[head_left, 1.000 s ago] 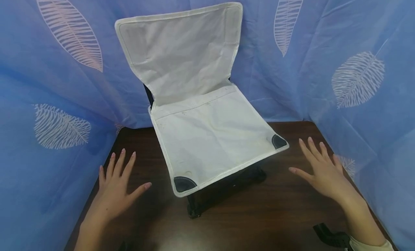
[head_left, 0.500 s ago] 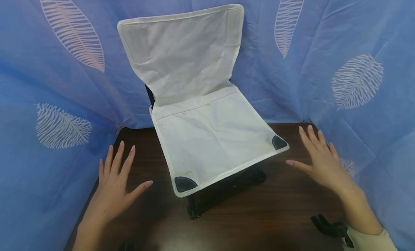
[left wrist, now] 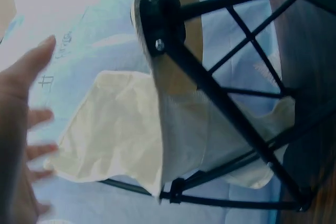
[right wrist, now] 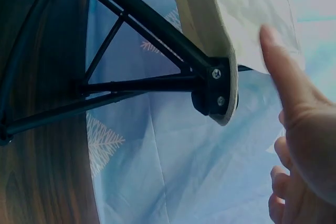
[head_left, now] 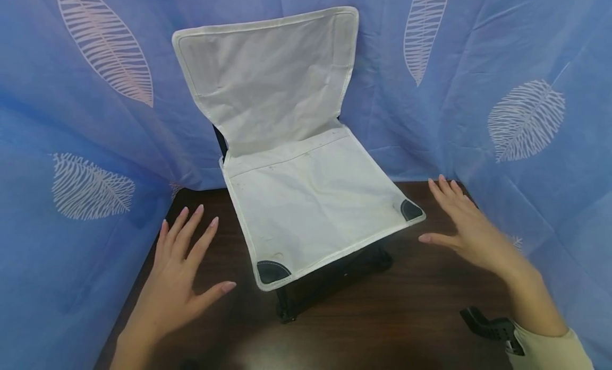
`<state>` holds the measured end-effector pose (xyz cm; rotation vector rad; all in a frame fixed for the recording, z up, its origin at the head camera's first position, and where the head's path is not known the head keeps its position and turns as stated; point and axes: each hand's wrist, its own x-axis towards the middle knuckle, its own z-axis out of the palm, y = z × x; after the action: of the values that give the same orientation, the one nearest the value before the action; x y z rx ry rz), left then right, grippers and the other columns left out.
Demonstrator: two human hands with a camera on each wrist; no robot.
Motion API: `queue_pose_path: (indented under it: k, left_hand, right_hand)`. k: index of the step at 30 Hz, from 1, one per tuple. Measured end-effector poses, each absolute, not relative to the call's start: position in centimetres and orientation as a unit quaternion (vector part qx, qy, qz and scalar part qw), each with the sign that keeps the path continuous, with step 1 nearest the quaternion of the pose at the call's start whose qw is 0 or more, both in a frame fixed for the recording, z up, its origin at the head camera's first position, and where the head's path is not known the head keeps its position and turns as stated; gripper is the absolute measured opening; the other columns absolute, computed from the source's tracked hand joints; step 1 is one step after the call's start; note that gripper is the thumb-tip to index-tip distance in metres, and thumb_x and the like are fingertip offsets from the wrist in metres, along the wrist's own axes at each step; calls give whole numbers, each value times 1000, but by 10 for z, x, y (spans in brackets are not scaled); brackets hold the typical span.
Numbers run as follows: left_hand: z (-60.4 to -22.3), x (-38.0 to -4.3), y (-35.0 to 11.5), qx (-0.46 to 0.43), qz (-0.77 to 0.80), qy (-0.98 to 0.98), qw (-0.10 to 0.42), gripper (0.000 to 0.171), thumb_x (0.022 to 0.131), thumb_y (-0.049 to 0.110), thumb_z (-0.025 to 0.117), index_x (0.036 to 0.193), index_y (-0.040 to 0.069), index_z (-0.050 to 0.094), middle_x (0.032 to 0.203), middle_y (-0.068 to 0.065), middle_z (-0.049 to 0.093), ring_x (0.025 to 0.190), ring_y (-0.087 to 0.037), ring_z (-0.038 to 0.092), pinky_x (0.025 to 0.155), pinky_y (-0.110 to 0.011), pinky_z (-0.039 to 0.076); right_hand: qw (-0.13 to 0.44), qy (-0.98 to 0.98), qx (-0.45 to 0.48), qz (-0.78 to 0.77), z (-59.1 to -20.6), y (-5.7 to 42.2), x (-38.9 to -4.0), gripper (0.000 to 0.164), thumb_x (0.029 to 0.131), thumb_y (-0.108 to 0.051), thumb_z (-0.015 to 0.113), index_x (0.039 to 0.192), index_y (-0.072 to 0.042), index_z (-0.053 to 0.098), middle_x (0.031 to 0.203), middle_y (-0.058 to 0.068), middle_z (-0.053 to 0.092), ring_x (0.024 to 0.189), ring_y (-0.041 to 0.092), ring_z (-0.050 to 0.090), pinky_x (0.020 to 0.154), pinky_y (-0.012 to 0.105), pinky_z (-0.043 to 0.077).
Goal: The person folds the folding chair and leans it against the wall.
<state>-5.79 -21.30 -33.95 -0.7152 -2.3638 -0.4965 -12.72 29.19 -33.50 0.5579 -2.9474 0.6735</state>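
Note:
A folding chair with a white fabric seat (head_left: 311, 195) and backrest (head_left: 272, 78) stands unfolded on the dark wooden table, turned slightly to one side. Black patches cover the seat's front corners. In the left wrist view its black crossed-tube frame (left wrist: 226, 98) shows under the fabric, and the right wrist view shows a screwed corner bracket (right wrist: 215, 87). My left hand (head_left: 172, 280) is spread in the air left of the seat, apart from it. On the other side, my right hand (head_left: 473, 237) hovers with fingers extended near the right front corner. Neither hand holds anything.
Blue curtains (head_left: 507, 46) with white leaf prints surround the table (head_left: 363, 327) at the back and both sides, close behind the chair. A black wrist mount (head_left: 492, 325) sits by the right sleeve (head_left: 550, 349).
My left hand has shifted right, closer to the chair. My right hand has moved forward and a little left, toward the seat's right side. The chair stays in place.

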Motion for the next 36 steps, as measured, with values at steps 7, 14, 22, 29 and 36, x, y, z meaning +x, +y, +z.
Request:
queue_pose_path:
  k: [7, 14, 22, 29, 36]
  left_hand:
    - [-338, -61, -196, -390, -228, -826, 337, 69, 94, 56, 53, 135, 1, 54, 146, -20, 46, 144, -33, 33, 125, -46, 13]
    - [-343, -61, -182, -425, -220, -829, 289, 72, 93, 58, 53, 138, 3, 51, 151, -19, 39, 145, -34, 30, 126, -44, 11]
    - [-352, -59, -164, -447, -183, -826, 292, 50, 101, 42, 45, 137, 8, 53, 150, -19, 40, 130, -28, 51, 106, -22, 44]
    - [-365, -60, -156, -473, -157, -811, 307, 41, 104, 30, 41, 137, 8, 53, 143, -17, 49, 113, -22, 64, 86, -23, 55]
    - [-373, -65, -149, -498, -169, -783, 332, 34, 105, 18, 41, 129, 5, 61, 131, -13, 62, 118, -27, 62, 102, -32, 51]
  right_hand:
    - [20, -950, 187, 248, -332, 281, -131, 99, 85, -36, 74, 157, -26, 6, 165, -1, -3, 153, 24, -5, 117, 67, 9]
    - [21, -947, 203, 248, -333, 274, -137, 96, 85, -34, 73, 157, -22, 11, 165, 3, 3, 153, 26, -1, 117, 65, 14]
    - [8, -943, 212, 255, -337, 268, -138, 90, 85, -32, 74, 155, -33, 18, 165, -3, 2, 153, 25, -1, 107, 72, 25]
    - [8, -937, 232, 260, -342, 265, -138, 83, 87, -30, 72, 154, -33, 23, 165, -1, 9, 152, 28, 9, 106, 70, 29]
    - [88, -927, 289, 223, -354, 268, -141, 65, 86, -23, 72, 146, -20, 45, 150, 12, 44, 143, -4, 25, 110, 1, 20]
